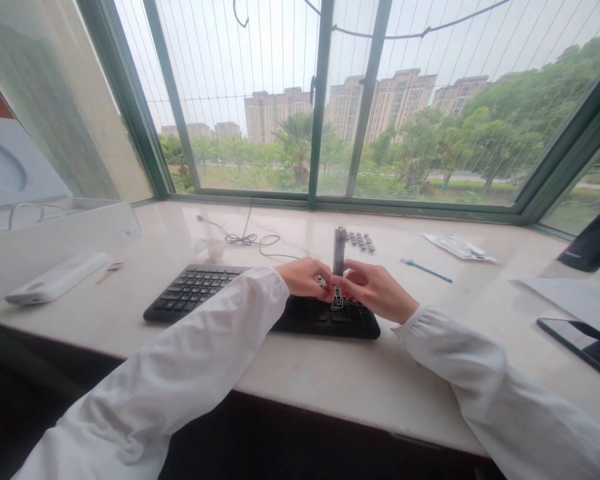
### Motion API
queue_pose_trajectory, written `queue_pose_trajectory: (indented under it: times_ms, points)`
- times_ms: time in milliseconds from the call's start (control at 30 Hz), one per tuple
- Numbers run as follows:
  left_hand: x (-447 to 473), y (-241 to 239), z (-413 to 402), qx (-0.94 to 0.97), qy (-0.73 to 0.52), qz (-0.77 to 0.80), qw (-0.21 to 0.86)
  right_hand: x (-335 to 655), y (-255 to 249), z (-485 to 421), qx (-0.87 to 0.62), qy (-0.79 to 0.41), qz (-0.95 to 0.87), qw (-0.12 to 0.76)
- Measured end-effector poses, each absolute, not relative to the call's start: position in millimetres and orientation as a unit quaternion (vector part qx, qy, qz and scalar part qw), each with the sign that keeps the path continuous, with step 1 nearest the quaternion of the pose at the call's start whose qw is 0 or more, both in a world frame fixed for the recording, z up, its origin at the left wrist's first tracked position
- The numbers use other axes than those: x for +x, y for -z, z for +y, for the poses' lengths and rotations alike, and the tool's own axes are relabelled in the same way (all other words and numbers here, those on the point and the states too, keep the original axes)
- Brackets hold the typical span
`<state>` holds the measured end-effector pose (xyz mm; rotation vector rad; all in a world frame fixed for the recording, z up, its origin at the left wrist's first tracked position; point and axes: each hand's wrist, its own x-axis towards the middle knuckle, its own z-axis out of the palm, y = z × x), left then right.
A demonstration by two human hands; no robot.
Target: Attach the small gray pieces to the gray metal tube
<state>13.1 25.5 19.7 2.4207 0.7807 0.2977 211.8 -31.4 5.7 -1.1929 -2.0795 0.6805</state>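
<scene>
A black keyboard lies on the pale counter, its middle partly covered by my left sleeve. Over its right end, a dark grey keycap puller stands upright, its wire-like lower end down among the keys. My right hand grips the puller's shaft between thumb and fingers. From the other side my left hand is closed, fingertips pinched against the puller's lower part. Whether a keycap sits in the wire end is too small to tell. Several loose keycaps lie in rows just behind the puller.
Behind the keyboard lie a thin cable and a crumpled clear wrapper. To the right are a blue stick-like brush, a plastic packet and a phone. A white device rests at the left. Windows stand behind the counter.
</scene>
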Motion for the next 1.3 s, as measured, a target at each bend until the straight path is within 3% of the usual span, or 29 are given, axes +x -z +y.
queue_pose_trajectory:
  times_ms: [1300]
  points:
    - [15.5, -13.5, 19.3, 0.907, -0.182, 0.263, 0.274, 197.8, -16.8, -47.3, -0.514, -0.255, -0.754, 0.319]
